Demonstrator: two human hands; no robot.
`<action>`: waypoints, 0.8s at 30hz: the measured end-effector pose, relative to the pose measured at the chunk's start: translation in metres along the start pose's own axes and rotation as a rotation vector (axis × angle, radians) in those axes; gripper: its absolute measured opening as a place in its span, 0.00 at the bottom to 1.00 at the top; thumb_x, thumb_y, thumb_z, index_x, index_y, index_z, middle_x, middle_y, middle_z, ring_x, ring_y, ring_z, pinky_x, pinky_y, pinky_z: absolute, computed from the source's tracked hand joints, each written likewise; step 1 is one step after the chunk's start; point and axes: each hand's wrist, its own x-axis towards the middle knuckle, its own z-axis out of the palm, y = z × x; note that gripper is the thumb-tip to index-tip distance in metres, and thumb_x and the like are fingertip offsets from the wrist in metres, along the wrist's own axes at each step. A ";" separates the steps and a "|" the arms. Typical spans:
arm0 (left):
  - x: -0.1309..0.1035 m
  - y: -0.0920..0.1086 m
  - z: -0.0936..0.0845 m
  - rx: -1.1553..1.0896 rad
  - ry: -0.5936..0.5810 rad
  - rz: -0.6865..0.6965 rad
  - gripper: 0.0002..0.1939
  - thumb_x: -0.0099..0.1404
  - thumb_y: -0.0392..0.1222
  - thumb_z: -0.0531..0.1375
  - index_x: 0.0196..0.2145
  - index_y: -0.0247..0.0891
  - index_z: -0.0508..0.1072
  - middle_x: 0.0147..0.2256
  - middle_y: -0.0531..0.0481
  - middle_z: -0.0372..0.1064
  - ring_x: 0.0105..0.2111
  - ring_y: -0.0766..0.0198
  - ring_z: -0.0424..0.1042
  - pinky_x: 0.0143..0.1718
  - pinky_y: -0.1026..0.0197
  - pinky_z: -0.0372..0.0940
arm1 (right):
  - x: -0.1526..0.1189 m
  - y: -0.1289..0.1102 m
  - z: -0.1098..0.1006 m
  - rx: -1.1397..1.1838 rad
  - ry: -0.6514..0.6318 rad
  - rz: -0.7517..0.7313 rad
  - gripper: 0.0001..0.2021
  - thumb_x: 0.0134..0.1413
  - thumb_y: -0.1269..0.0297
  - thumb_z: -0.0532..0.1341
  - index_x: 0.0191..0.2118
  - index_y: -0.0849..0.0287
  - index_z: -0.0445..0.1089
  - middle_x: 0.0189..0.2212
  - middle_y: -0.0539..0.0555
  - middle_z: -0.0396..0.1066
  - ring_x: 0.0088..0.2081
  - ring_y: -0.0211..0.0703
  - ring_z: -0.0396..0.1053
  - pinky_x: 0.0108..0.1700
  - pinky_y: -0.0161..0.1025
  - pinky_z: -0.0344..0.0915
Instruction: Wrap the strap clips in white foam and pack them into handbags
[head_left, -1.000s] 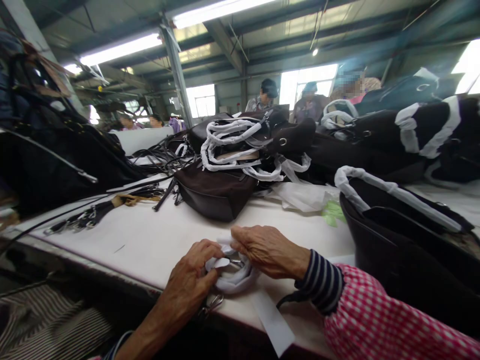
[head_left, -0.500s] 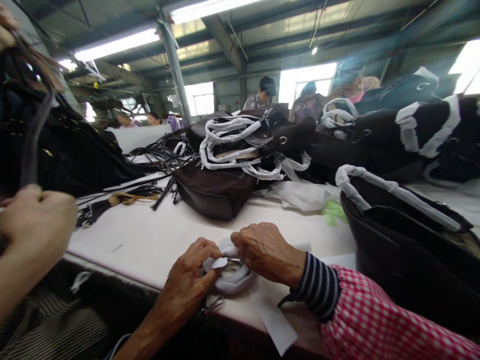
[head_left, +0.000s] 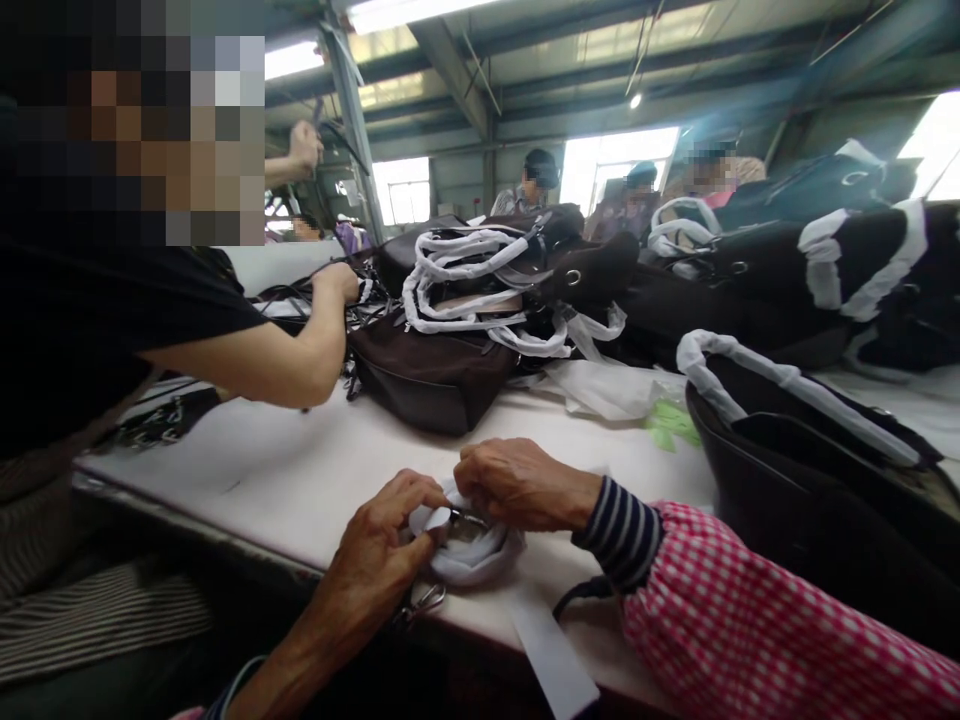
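Note:
A strap (head_left: 472, 562) wrapped in white paper lies coiled at the table's front edge. My left hand (head_left: 386, 535) pinches the coil's left side, thumb and forefinger closed on its white wrapping. At the top of the coil my right hand (head_left: 521, 483) is closed on the wrapped strap; its fingertips are partly hidden. Between the hands a metal clasp (head_left: 469, 517) shows inside the loop. A second metal snap hook (head_left: 429, 600) rests at the table edge below my left hand. A white paper strip (head_left: 551, 650) hangs over the edge below the coil.
A dark handbag (head_left: 435, 375) with white-wrapped handles lies ahead, more bags (head_left: 705, 300) behind it. Another bag (head_left: 795, 480) stands close on my right. Thin plastic (head_left: 596, 388) and a green piece (head_left: 673, 425) lie between. A co-worker's arm (head_left: 277, 360) reaches across from the left.
The co-worker on the left has leaned in, their arms now over the straps; the black bags there are hidden behind them. My hands stay at the coil, with only slight movement.

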 end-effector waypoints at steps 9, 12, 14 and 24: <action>0.002 -0.002 0.005 -0.050 0.025 0.012 0.04 0.66 0.44 0.62 0.36 0.42 0.74 0.43 0.49 0.70 0.47 0.56 0.68 0.49 0.57 0.61 | -0.004 0.004 0.021 0.256 0.084 0.036 0.15 0.52 0.79 0.60 0.43 0.59 0.78 0.40 0.53 0.72 0.41 0.42 0.66 0.42 0.36 0.57; 0.001 -0.004 0.005 -0.107 0.027 0.013 0.03 0.66 0.43 0.63 0.36 0.43 0.76 0.45 0.50 0.70 0.49 0.57 0.69 0.51 0.58 0.60 | -0.003 0.010 0.026 0.338 0.092 0.008 0.15 0.51 0.80 0.60 0.41 0.60 0.79 0.37 0.52 0.71 0.39 0.41 0.66 0.40 0.35 0.57; -0.001 -0.005 0.005 -0.141 0.020 0.007 0.04 0.66 0.44 0.64 0.36 0.43 0.77 0.46 0.49 0.70 0.49 0.57 0.69 0.49 0.59 0.61 | 0.001 0.015 0.028 0.441 0.061 -0.025 0.17 0.49 0.81 0.59 0.41 0.61 0.80 0.34 0.51 0.70 0.37 0.40 0.66 0.37 0.33 0.57; 0.001 -0.002 0.008 -0.140 0.062 -0.034 0.05 0.64 0.44 0.64 0.36 0.43 0.78 0.44 0.49 0.71 0.47 0.56 0.71 0.45 0.58 0.65 | 0.008 -0.009 0.038 0.108 0.208 0.126 0.10 0.51 0.70 0.63 0.39 0.62 0.80 0.35 0.59 0.78 0.39 0.48 0.72 0.37 0.39 0.57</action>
